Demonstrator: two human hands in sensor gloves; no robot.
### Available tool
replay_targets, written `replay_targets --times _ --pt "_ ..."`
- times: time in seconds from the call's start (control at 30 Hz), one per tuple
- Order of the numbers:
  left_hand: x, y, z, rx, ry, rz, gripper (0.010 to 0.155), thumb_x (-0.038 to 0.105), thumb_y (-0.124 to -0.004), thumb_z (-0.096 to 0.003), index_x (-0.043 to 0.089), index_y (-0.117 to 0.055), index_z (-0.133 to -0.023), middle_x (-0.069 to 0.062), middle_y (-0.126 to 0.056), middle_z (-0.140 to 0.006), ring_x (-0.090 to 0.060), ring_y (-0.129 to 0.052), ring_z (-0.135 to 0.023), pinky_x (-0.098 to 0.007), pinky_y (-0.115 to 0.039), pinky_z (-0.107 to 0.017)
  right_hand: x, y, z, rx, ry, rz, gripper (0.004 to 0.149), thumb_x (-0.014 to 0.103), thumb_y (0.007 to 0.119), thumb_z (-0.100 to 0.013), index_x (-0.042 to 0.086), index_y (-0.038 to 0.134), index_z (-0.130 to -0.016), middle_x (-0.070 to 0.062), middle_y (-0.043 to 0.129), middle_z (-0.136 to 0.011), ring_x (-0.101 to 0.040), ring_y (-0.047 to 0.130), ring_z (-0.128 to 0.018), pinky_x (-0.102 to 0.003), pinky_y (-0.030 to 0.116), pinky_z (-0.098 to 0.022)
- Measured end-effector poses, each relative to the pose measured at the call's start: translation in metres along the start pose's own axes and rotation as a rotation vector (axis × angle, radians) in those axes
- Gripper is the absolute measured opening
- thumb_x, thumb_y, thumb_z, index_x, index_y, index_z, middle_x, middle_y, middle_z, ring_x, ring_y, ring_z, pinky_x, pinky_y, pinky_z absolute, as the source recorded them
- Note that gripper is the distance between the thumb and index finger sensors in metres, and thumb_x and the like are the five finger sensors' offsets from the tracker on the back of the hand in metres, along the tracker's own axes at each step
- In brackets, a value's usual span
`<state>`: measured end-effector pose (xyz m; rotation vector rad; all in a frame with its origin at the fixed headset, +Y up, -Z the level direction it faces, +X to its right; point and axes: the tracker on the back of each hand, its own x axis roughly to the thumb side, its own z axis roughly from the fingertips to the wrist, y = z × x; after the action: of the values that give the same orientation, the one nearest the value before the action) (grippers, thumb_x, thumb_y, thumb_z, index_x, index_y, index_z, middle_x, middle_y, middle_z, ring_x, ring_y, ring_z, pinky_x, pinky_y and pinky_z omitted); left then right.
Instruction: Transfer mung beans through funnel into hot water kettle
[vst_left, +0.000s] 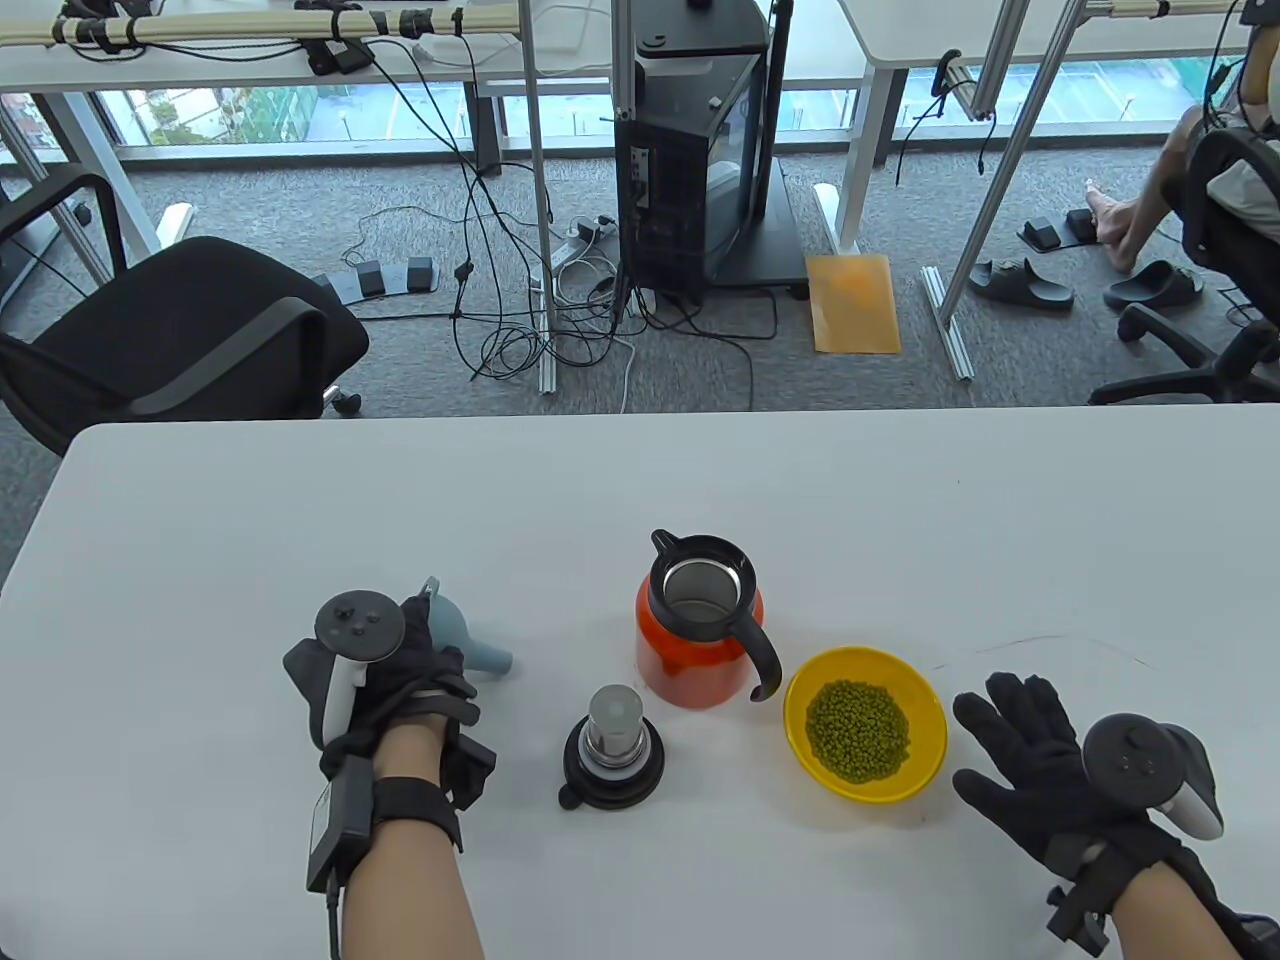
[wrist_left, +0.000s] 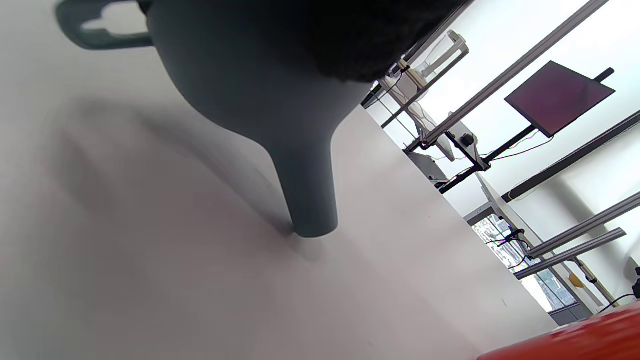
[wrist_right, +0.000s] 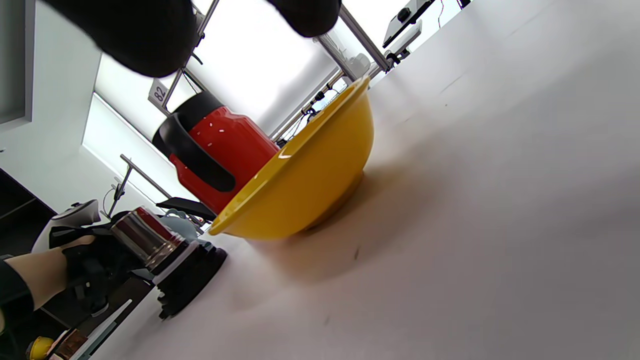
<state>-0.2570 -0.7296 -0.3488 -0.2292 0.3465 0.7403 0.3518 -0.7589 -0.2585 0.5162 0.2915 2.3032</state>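
A red kettle (vst_left: 700, 640) with a black handle stands open at the table's middle; it also shows in the right wrist view (wrist_right: 225, 145). A yellow bowl (vst_left: 925, 715) of mung beans (vst_left: 858, 730) sits just right of it. A grey-blue funnel (vst_left: 480, 650) lies on its side left of the kettle, spout pointing right. My left hand (vst_left: 435, 650) grips the funnel's bowl; in the left wrist view the funnel's (wrist_left: 280, 100) spout tip touches the table. My right hand (vst_left: 1000, 720) is open with fingers spread, empty, just right of the bowl (wrist_right: 310, 175).
The kettle's black lid (vst_left: 612, 750) with its steel plug up lies in front of the kettle, between my hands; it also shows in the right wrist view (wrist_right: 170, 260). The white table (vst_left: 300, 500) stretches far behind the objects. Office chairs and cables are beyond its far edge.
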Motion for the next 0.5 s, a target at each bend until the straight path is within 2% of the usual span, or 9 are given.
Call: replay_targets --times 0.27,0.5 --pt "0.029 0.027 0.015 0.056 -0.049 -0.082 0.067 0.025 -0.083 -0.0434 0.020 -0.046 -0.099 -0.005 -0.064 -0.090 -0.026 -0.087 -0.075 -0.049 -0.069 -0.070 0.001 -0.001 0.001 -0.007 -0.015 -0.001 0.087 0.056 0.069 -0.053 0.002 0.035 -0.113 -0.031 0.004 -0.106 -0.057 -0.011 -0.086 -0.077 0.008 -0.053" --pt "0.077 0.045 0.032 0.100 -0.163 -0.160 0.065 0.025 -0.083 -0.0431 0.019 -0.049 -0.098 -0.005 -0.066 -0.090 -0.026 -0.088 -0.075 -0.049 -0.070 -0.070 0.001 0.000 0.000 0.001 -0.026 -0.002 0.087 0.056 0.069 -0.053 0.001 0.035 -0.113 -0.031 0.004 -0.106 -0.057 -0.010 -0.086 -0.077 0.008 -0.053"
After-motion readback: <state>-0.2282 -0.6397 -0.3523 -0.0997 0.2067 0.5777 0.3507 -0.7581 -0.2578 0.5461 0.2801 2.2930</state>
